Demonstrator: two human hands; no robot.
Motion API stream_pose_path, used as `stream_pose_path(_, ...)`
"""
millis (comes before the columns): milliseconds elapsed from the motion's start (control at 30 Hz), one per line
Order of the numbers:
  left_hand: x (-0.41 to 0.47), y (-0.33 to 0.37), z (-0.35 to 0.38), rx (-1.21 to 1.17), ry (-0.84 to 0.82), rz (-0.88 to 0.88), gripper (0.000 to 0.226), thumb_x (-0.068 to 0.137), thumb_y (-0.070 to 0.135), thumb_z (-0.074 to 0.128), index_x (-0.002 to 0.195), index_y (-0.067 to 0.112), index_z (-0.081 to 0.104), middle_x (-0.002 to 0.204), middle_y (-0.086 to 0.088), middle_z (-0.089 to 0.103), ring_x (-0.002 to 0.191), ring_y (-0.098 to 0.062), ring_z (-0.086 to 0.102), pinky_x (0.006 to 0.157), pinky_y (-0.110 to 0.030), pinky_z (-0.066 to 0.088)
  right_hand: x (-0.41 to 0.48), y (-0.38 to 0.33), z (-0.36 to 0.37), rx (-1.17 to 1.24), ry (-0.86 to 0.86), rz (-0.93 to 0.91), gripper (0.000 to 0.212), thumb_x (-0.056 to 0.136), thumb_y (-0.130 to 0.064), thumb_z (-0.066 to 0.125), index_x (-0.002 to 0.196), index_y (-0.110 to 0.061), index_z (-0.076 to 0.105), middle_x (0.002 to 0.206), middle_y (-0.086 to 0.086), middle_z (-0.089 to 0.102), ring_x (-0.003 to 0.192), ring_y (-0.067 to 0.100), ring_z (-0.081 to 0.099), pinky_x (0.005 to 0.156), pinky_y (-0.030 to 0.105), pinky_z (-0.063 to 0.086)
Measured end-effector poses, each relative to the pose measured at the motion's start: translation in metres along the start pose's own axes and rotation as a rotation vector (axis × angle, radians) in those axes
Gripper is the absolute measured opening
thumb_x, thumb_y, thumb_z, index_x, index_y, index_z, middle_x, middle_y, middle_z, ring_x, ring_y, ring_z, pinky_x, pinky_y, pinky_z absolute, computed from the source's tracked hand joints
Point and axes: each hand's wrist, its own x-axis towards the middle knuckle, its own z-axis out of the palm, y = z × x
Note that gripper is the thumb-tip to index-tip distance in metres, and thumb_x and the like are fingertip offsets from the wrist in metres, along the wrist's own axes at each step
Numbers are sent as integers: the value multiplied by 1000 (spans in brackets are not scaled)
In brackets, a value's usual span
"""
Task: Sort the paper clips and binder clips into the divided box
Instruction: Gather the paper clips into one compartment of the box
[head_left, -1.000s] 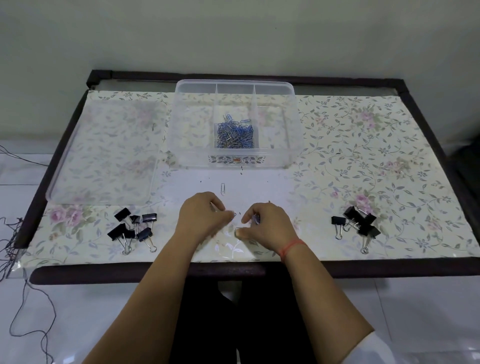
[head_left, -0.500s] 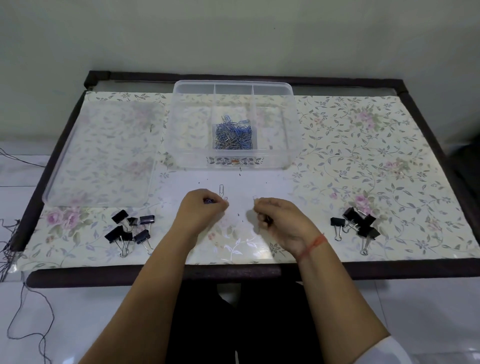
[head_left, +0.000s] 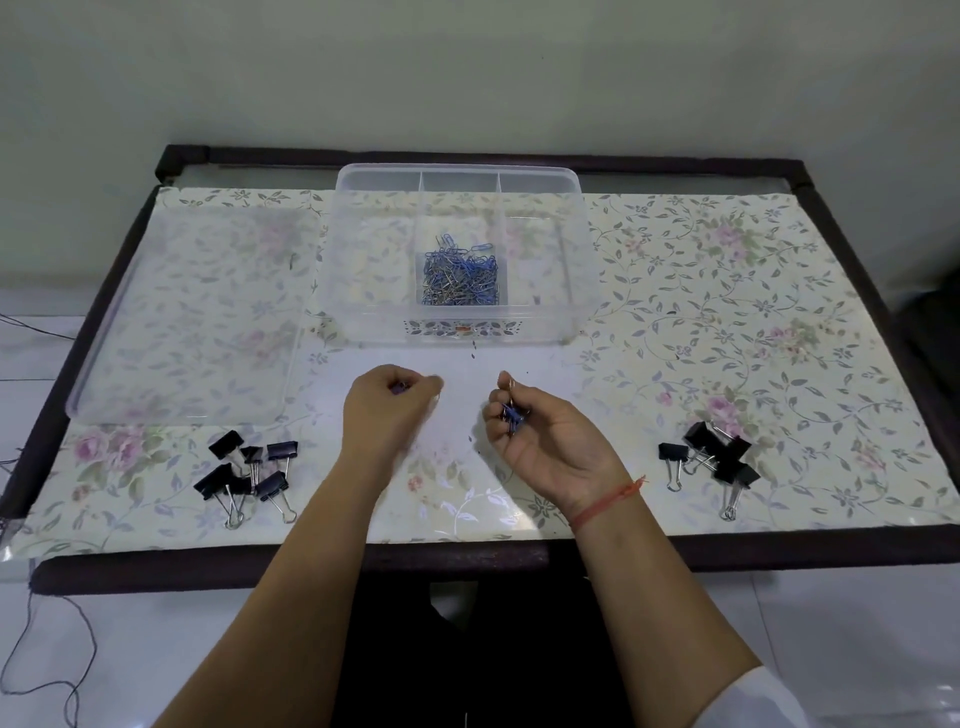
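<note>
The clear divided box (head_left: 581, 270) stands at the table's far middle. Its middle compartment holds a heap of blue and silver paper clips (head_left: 460, 278); the side compartments look bare. My left hand (head_left: 388, 410) hovers in front of the box, fingers curled around a few paper clips. My right hand (head_left: 540, 434) is turned palm-up beside it, closed on a small bunch of blue paper clips (head_left: 511, 413). Several black binder clips (head_left: 248, 474) lie at the near left. Another cluster of black binder clips (head_left: 709, 457) lies at the near right.
The box's clear lid (head_left: 187, 317) lies flat at the left of the floral tablecloth (head_left: 753, 312). A dark frame (head_left: 779, 551) edges the table. Thin cables (head_left: 47, 654) trail on the floor at the left.
Both hands have lifted off the tabletop and moved apart and toward the box. The right hand has turned palm-up with clips in it. The loose clip on the table is out of sight.
</note>
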Motion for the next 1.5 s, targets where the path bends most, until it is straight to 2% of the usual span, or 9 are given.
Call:
stream_pose_path(233, 25, -8, 29, 568, 145, 153, 29, 79, 27, 67, 96, 3, 60, 100, -10, 62, 95, -28, 58, 73, -28, 36, 1, 2, 0, -172, 61, -70, 20, 94, -3, 42, 87, -4, 61, 75, 7, 58, 61, 11, 53, 49, 14, 46)
stream_pose_path(467, 21, -5, 32, 755, 53, 183, 18, 87, 18, 57, 86, 0, 60, 92, -15, 63, 88, -32, 59, 70, -32, 41, 0, 4, -1, -255, 147, -103, 13, 91, -7, 53, 86, -3, 64, 68, 4, 61, 57, 9, 57, 54, 15, 48)
stream_pose_path(600, 4, -1, 22, 408, -96, 80, 25, 83, 6, 53, 58, 9, 49, 57, -9, 45, 53, -23, 39, 56, -26, 34, 0, 5, -1, -241, 219, -114, 19, 94, -13, 50, 83, -3, 61, 71, 6, 56, 57, 10, 55, 51, 14, 47)
stream_pose_path(767, -12, 13, 11, -466, -279, -420, 16, 89, -3, 46, 92, 3, 61, 66, -7, 48, 54, -11, 43, 49, -17, 39, -1, 9, 7, -138, 306, -150, 39, 98, -32, 42, 77, -5, 60, 69, 5, 53, 56, 13, 53, 53, 19, 50)
stream_pose_path(933, -28, 28, 0, -917, -226, -563, 20, 92, -4, 37, 88, -1, 57, 77, -12, 54, 66, -15, 53, 43, -14, 48, -8, 4, 20, -8, 341, -213, 37, 101, -20, 33, 80, -3, 57, 71, 8, 51, 63, 18, 50, 66, 25, 46)
stream_pose_path(1167, 2, 88, -5, -1046, -196, -344, 35, 100, 20, 34, 91, -5, 57, 91, -17, 61, 83, -22, 60, 79, -26, 55, 8, -34, 84, 69, 197, -336, 24, 97, -11, 36, 80, -4, 52, 69, 7, 46, 63, 16, 45, 73, 24, 45)
stream_pose_path(1300, 39, 119, 2, -933, -232, -278, 50, 101, 33, 30, 128, -6, 46, 119, -18, 56, 116, -26, 53, 107, -35, 40, 35, -61, 121, -99, 261, -381, 32, 99, -21, 36, 72, -9, 49, 68, 3, 45, 60, 13, 44, 64, 22, 44)
stream_pose_path(1433, 65, 129, 13, -651, -310, -318, 59, 99, 39, 26, 144, 2, 27, 154, -13, 27, 142, -23, 26, 114, -34, 22, 55, -73, 134, -285, 303, -188, 34, 97, -43, 38, 88, -11, 46, 69, 4, 40, 58, 15, 45, 55, 26, 39)
stream_pose_path(1500, 67, 127, 18, -556, -266, -297, 48, 99, 36, 32, 134, 6, 42, 142, -13, 42, 127, -21, 44, 102, -33, 33, 56, -74, 132, -356, 303, -137, 35, 97, -46, 37, 96, -13, 49, 69, 2, 38, 62, 14, 50, 59, 23, 42)
